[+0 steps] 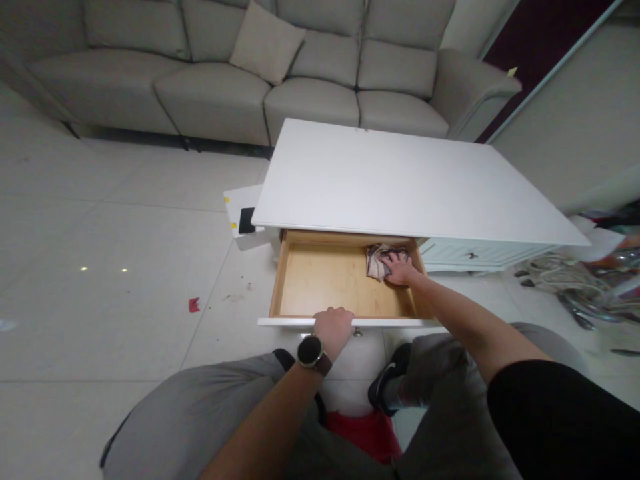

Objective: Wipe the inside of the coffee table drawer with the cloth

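Your right hand (399, 268) is inside the drawer (320, 280), fingers spread fairly wide, laid over the cloth (375, 265). Cloth: patterned, crumpled, on the drawer bottom in the far corner on your right, close to the back and side walls. Part of it shows past your fingers on the left side.

Your left hand (334, 328) is closed over the top edge of the drawer's white front, knuckles up, just left of the knob (357, 331). Watch (309, 350) on that wrist, dark face, brown strap.

Drawer is pulled out from the white table (400, 180), pale wood inside. A second drawer front (470, 257), shut, sits to its right under the same top.

Your knees are on either side, grey trousers; a dark shoe (393, 377) below the drawer, something red (365, 433) between your legs, too covered to name.

Floor on your left: a red scrap (194, 305) and some dark specks. White box (237, 200) with yellow marks by the table's left end, a flat black item (247, 221) on top. Behind the table, a grey sofa (210, 93) with a tilted cushion (266, 43). Far right: mixed clutter (590, 280), blurry.
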The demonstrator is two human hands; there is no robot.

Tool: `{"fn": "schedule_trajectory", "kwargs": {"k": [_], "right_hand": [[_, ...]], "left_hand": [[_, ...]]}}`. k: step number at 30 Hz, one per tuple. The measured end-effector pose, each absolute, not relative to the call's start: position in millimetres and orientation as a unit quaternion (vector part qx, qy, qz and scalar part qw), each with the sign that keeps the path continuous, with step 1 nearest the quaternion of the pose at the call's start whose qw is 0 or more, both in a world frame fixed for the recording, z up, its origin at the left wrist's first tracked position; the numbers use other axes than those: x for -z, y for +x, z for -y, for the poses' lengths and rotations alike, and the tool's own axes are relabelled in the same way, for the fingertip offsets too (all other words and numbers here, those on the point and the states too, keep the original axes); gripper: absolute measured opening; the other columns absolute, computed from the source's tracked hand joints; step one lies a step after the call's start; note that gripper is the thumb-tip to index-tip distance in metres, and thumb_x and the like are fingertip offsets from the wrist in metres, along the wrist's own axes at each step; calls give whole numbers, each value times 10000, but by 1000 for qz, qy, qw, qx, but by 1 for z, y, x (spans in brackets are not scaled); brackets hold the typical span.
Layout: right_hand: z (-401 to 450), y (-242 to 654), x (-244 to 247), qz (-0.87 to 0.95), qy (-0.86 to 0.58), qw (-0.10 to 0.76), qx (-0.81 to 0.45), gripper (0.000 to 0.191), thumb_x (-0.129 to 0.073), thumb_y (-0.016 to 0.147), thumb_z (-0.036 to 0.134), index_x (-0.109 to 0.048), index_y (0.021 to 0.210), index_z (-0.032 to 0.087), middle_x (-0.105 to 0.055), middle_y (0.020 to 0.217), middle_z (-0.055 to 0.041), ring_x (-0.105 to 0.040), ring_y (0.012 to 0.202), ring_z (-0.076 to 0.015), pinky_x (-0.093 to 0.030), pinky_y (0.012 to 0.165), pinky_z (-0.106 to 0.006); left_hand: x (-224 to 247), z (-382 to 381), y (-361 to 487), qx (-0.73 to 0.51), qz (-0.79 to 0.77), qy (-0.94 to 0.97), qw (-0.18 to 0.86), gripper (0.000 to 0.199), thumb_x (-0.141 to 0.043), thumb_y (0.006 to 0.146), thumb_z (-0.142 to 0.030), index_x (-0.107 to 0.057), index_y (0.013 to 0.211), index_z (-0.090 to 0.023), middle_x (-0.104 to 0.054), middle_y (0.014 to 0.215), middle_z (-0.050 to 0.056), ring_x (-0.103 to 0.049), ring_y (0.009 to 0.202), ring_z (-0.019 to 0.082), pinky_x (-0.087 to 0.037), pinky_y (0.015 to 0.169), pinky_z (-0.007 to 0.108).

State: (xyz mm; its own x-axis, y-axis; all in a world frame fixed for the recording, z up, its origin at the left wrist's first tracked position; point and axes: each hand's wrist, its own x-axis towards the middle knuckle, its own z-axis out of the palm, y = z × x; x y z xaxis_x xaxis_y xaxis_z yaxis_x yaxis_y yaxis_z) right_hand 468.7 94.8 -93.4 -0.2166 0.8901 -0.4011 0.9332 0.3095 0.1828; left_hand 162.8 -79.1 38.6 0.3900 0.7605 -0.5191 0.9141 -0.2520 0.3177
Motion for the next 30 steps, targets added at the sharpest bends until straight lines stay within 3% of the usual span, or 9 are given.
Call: {"fn": "schedule_trajectory", "kwargs": {"k": [6,10,16,22,30], "right_hand": [[-68,479,94,-836,506,202,70,926,-660,795,615,-311,1611,351,-311,1572,-187,-298,1378,-503,-353,1029,-677],[-45,496,96,-877,425,204,93,940,-728,775,578,-371,1596,289,-383,1503,-214,-362,1325,-460,-356,1052,-630],[-41,482,97,-873,431,214,81,847,-719,831,523,-385,1583,324,-359,1532,-201,-360,1347,-442,-423,1013,-580],[-54,404,89,-897,381,210,81,862,-697,846,536,-324,1603,357,-345,1551,-189,-306,1389,-457,-420,1004,-604],[-58,238,86,-924,313,190,109,839,-669,858,582,-318,1592,378,-316,1590,-154,-288,1400,-465,-431,979,-623]], "left_hand": [[-39,79,164,133,-542,774,299,255,-545,968,-273,-711,1160,-244,-716,1205,98,-647,1152,295,-530,902,426],[-40,79,163,131,-542,776,296,264,-535,969,-273,-716,1160,-256,-714,1196,102,-647,1153,287,-533,908,430],[-42,78,164,137,-540,775,300,283,-516,972,-254,-711,1175,-232,-715,1216,110,-649,1162,305,-539,915,460],[-44,78,167,142,-550,766,303,287,-507,971,-249,-712,1172,-246,-711,1222,120,-647,1167,296,-535,928,467],[-48,77,169,149,-560,756,305,283,-520,974,-249,-721,1160,-175,-724,1197,164,-673,1142,309,-540,936,484]]}}
